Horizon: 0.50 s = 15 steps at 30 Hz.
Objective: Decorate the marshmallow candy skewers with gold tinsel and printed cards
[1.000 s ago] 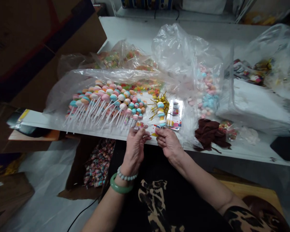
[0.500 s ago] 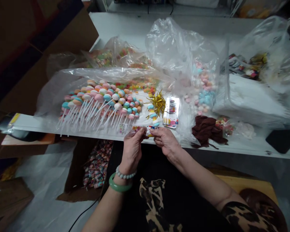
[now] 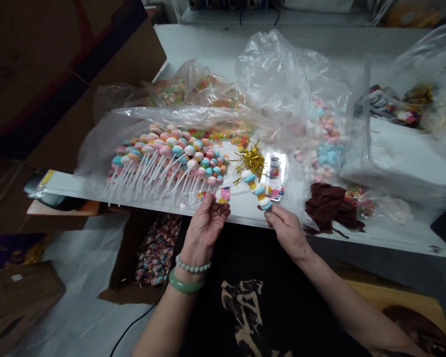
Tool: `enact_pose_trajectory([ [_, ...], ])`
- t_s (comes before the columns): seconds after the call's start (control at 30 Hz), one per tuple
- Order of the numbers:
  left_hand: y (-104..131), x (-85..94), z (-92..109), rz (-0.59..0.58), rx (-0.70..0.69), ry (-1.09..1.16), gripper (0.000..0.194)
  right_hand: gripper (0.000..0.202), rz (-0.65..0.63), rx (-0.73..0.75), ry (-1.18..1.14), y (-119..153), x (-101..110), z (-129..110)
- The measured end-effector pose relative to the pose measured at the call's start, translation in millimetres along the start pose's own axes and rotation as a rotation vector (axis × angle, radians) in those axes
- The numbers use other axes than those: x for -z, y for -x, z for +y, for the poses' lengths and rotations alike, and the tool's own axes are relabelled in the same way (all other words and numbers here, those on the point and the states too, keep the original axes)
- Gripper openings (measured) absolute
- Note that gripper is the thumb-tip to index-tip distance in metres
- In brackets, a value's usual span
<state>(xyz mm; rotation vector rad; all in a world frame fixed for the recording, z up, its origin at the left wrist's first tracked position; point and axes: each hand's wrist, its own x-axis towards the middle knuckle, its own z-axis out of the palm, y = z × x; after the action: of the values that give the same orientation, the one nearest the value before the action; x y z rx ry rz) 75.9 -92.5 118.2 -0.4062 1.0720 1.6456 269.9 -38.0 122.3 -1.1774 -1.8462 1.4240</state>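
In my left hand (image 3: 204,225), thumb and fingers pinch a small printed wrapper (image 3: 222,195) at the table's front edge. My right hand (image 3: 288,230) is closed on the lower end of a candy skewer (image 3: 258,190) of blue, white and yellow pieces, which tilts up to the left. Behind the skewer lies a tuft of gold tinsel (image 3: 253,159). Printed silver packets (image 3: 275,171) are stacked to its right. Many striped candy lollipops (image 3: 165,150) with white sticks lie on plastic to the left of my hands.
Clear bags of gummies (image 3: 208,91) and pastel candies (image 3: 327,139) cover the table's middle. A brown cloth (image 3: 329,206) lies right, beside a clear bin (image 3: 405,153). A large cardboard box (image 3: 107,74) stands left; an open box of wrapped candies (image 3: 158,255) sits below.
My hands have moved apart. The right has gone to the right with the candy skewer, and the wrapper shows more openly in my left hand. The view has shifted slightly.
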Motion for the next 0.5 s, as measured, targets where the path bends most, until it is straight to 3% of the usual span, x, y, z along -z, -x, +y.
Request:
enact_pose_trajectory([
  [0.1,1.2,-1.0,5.1,-0.031,0.038,0.03,0.02,0.031,-0.003,0.121,0.152,12.3,1.3,-1.2],
  [0.27,2.7,-2.6,6.5,-0.04,0.05,0.121,0.021,0.03,-0.021,0.218,0.201,18.5,-9.0,-0.2],
  [0.5,1.1,1.7,1.7,0.0,-0.09,0.084,0.022,0.026,-0.008,0.273,0.258,24.8,-9.5,4.5],
])
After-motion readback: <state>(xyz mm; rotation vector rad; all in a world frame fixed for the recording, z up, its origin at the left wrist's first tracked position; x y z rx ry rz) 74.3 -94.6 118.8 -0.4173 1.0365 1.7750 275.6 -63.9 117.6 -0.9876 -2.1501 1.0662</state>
